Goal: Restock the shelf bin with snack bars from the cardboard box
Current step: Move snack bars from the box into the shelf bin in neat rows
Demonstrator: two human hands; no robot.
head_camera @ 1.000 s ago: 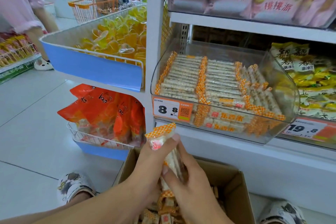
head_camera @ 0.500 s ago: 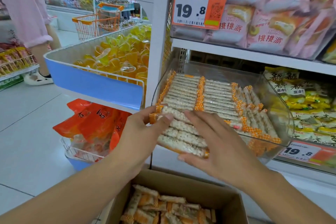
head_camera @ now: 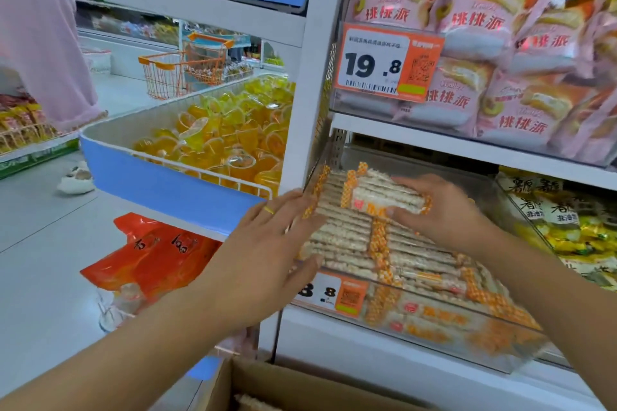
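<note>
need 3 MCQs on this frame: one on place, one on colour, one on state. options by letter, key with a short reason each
1. Where is the right hand?
A. Inside the cardboard box
B. Over the clear shelf bin
C. On the shopping cart

2. What colour are the snack bars' wrapper ends?
A. Orange and white check
B. Solid green
C. Black

3. What is the left hand doing?
A. Closed round a bar
B. Fingers spread, holding nothing
C. Gripping a price tag

Key:
1 B: it holds a bundle of bars above the clear shelf bin.
2 A: checked orange and white crimped ends show on the bars.
3 B: it is spread flat at the bin's left edge, holding nothing.
</note>
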